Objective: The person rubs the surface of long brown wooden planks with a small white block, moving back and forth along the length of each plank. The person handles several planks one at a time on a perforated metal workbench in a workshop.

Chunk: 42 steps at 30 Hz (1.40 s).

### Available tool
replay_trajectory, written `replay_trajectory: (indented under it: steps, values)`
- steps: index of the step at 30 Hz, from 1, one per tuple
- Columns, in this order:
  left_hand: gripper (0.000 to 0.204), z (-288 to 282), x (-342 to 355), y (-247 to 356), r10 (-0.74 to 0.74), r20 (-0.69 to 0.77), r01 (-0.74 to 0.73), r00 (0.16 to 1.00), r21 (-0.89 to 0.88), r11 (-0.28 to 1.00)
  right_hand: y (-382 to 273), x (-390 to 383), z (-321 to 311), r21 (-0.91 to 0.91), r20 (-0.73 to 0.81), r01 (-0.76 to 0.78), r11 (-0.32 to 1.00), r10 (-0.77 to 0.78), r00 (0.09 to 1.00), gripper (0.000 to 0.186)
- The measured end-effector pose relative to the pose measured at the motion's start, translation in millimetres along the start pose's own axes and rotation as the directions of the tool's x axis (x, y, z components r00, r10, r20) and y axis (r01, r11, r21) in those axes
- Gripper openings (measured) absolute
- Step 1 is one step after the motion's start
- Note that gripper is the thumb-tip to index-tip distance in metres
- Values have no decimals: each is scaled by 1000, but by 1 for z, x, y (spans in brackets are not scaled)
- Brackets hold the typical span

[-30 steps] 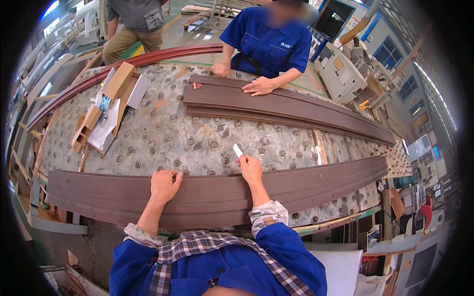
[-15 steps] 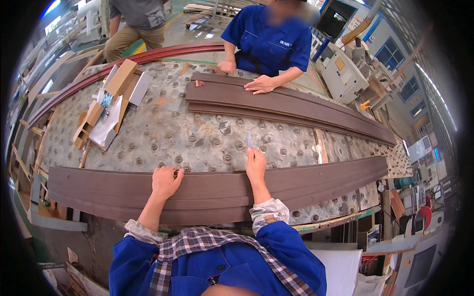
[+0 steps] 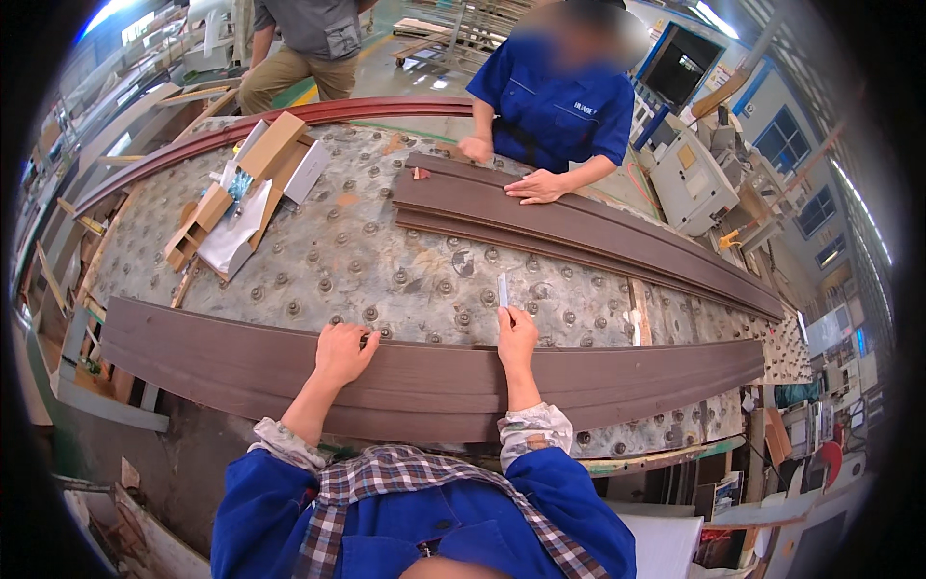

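Two long dark brown boards or profiles (image 3: 434, 372), one against the other, lie across the near side of the table in front of me. My left hand (image 3: 344, 354) rests on their far edge with its fingers curled over it. To its right, my right hand (image 3: 518, 338) is closed around a small flat grey strip (image 3: 503, 289), like a blade or scraper; its tip points away from me. The right wrist passes over the boards, and the lower part of the strip is hidden in the fingers.
The metal table (image 3: 376, 280) is studded with ball rollers. Across it, a co-worker in blue (image 3: 559, 96) lays a hand on another stack of brown boards (image 3: 579, 217). An open cardboard box (image 3: 275, 159) sits at left, before a curved red-brown strip (image 3: 386, 106). Another person (image 3: 309, 39) stands behind.
The whole view has shifted slightly, so the table appears further right and lower. My right hand still holds the strip, now standing more upright. My left hand stays on the boards' edge.
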State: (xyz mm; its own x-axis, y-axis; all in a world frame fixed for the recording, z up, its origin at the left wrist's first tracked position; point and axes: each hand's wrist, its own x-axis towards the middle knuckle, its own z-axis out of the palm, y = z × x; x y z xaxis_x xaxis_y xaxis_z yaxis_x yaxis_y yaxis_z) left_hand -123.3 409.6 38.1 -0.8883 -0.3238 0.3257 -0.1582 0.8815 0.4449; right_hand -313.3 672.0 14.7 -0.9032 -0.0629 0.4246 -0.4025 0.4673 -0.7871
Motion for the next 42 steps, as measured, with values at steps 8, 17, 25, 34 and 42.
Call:
replay_trajectory:
  steps: [8, 17, 25, 34, 42]
  values:
    - [31, -1, 0, 1, -10, 4, 10, 1000, 21, 1000, -11, -1, -3, 19, 59, -60, 998, 59, 997, 21]
    - [32, 0, 0, 0, 3, -12, -3, 1000, 9, 1000, -4, -2, -1, -27, 41, -6, 1000, 7, 999, 22]
    - [32, -2, -1, 2, -8, 13, 8, 1000, 35, 999, -13, -2, -6, -69, 114, -78, 995, 86, 990, 24]
    - [32, -3, -2, 3, -4, 8, 4, 1000, 2, 1000, 0, -3, -2, -84, 90, 13, 996, -6, 996, 20]
    - [33, 2, -1, -3, 17, -29, -17, 999, 4, 1000, -9, 0, -4, -61, 136, -44, 997, 52, 989, 22]
